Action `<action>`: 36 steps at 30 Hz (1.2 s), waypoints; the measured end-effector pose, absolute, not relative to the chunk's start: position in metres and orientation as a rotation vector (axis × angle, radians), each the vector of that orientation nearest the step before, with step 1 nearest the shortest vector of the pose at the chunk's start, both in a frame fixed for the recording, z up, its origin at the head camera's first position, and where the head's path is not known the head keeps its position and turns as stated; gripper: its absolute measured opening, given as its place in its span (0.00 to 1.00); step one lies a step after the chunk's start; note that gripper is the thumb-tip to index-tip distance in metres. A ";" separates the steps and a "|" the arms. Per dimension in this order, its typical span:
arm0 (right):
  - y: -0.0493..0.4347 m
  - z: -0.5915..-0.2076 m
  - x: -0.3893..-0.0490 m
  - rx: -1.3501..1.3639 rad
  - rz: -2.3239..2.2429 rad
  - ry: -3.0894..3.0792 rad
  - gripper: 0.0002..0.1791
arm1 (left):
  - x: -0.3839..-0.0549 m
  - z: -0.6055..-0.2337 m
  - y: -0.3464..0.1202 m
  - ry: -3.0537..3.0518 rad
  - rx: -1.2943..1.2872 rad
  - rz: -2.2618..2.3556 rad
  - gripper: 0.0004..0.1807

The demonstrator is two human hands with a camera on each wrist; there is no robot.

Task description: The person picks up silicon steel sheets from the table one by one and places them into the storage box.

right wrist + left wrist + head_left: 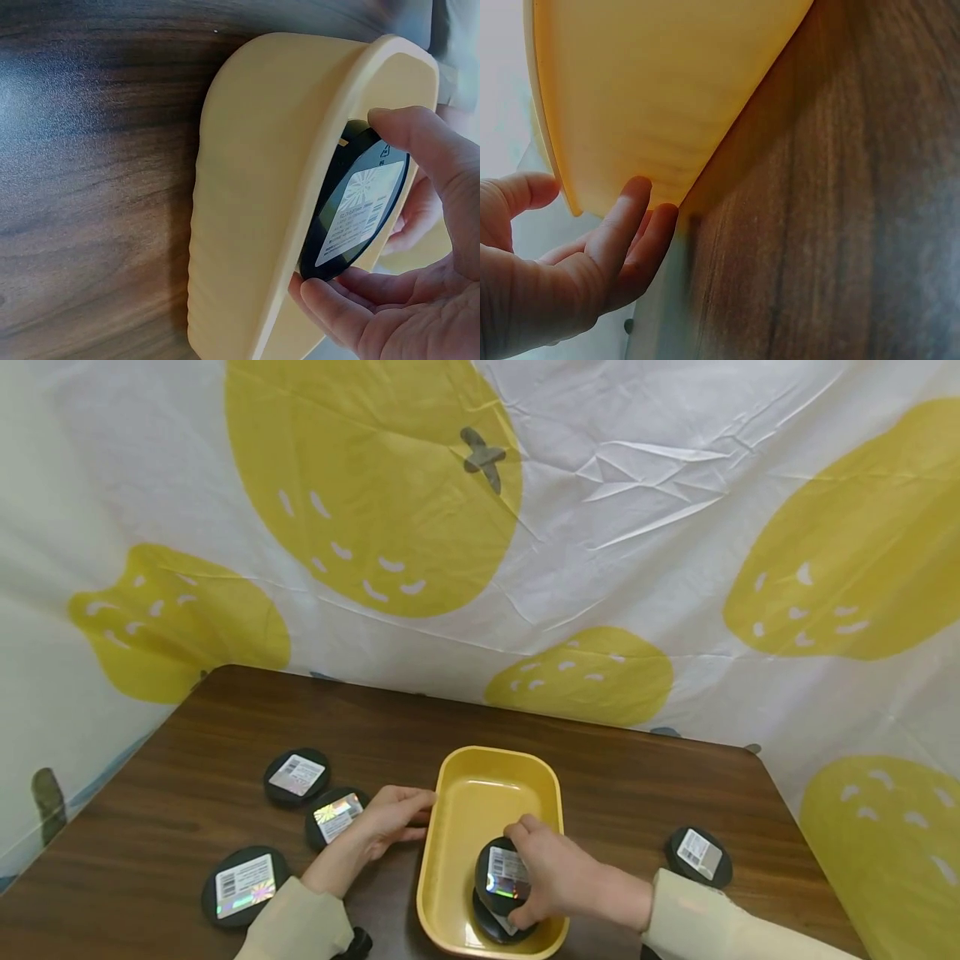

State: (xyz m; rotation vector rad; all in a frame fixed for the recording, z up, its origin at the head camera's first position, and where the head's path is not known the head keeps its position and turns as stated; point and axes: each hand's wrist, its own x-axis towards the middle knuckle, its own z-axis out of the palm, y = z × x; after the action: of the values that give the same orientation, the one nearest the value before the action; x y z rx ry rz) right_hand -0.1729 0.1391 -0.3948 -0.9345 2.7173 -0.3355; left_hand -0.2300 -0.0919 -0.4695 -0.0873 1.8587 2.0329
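Note:
A yellow rectangular tray [480,822] with rounded corners stands at the front middle of the table. Inside its near end, my right hand [558,872] grips a black round disc [498,877] by the edges, thumb on one side and fingers on the other. The disc bears a white label with a shiny patch, clear in the right wrist view on the black disc [360,206]. Below it, a second black disc [491,928] lies in the tray, partly covered. My left hand [393,818] is at the tray's left side, fingertips [636,187] against the outer wall and thumb by the rim.
On the table's left are three labelled black discs: a far one [297,776], one [335,817] beside my left wrist, and a near one [245,887]. Another disc [698,857] lies to the right. Behind the brown table [630,777] hangs a lemon-print cloth [600,568].

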 end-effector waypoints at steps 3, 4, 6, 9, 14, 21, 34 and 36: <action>0.138 -0.396 -0.172 -0.923 -0.314 2.714 0.45 | -0.229 -0.469 -0.092 1.862 -0.094 2.031 0.20; 0.138 -0.396 -0.172 -0.920 -0.308 2.713 0.45 | -0.229 -0.469 -0.092 1.864 -0.099 2.031 0.20; 0.138 -0.396 -0.172 -0.920 -0.296 2.715 0.45 | -0.229 -0.469 -0.091 1.865 -0.107 2.033 0.19; 0.137 -0.397 -0.172 -0.933 -0.286 2.718 0.45 | -0.229 -0.469 -0.091 1.861 -0.105 2.035 0.19; 0.136 -0.400 -0.171 -0.956 -0.289 2.723 0.44 | -0.229 -0.470 -0.092 1.855 -0.081 2.032 0.20; 0.136 -0.403 -0.171 -0.912 -0.270 2.716 0.45 | -0.229 -0.470 -0.091 1.877 -0.109 2.019 0.19; 0.135 -0.402 -0.172 -0.891 -0.245 2.694 0.44 | -0.229 -0.469 -0.091 1.878 -0.115 2.014 0.19; 0.134 -0.402 -0.172 -0.893 -0.241 2.695 0.44 | -0.229 -0.469 -0.091 1.878 -0.118 2.012 0.19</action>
State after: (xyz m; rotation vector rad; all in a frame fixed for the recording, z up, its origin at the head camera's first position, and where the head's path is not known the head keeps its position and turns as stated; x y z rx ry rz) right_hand -0.1719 0.1341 -0.4018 -0.8933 2.6949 -0.2411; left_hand -0.2293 -0.0913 -0.4689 -0.1182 1.8776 2.0116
